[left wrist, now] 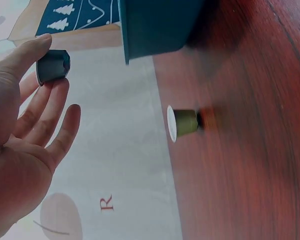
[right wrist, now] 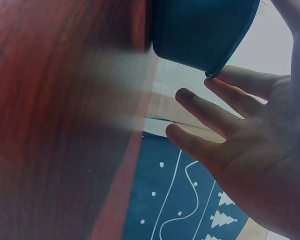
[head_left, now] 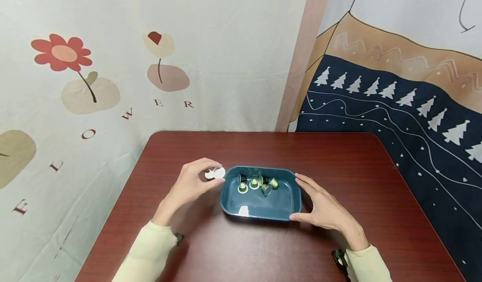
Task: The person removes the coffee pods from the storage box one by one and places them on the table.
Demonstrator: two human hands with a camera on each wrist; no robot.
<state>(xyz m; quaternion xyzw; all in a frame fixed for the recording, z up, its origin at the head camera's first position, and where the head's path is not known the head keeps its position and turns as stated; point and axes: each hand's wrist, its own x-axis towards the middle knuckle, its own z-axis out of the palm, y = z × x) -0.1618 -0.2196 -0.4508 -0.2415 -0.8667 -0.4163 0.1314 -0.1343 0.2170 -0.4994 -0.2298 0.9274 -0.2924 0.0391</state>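
Observation:
My left hand [head_left: 193, 180] pinches a dark teal coffee capsule [left wrist: 53, 66] between thumb and fingers, its white lid upward, just beside the left end of a blue dish [head_left: 260, 208]. Below it, a green coffee capsule [left wrist: 184, 123] stands on the table on its narrow end, partly hidden in the head view. Inside the dish lie several green and dark capsules [head_left: 266, 189], some lid down and some tipped over. At the dish's right end, my right hand [head_left: 320, 204] touches the rim with thumb and fingertips, its fingers fairly straight.
The dish rests on a reddish-brown table [head_left: 301, 252] with rounded far corners. Behind the table hangs a pale flower-printed curtain [head_left: 226, 64]. To the right is a dark blue cloth [head_left: 361, 110] with white trees.

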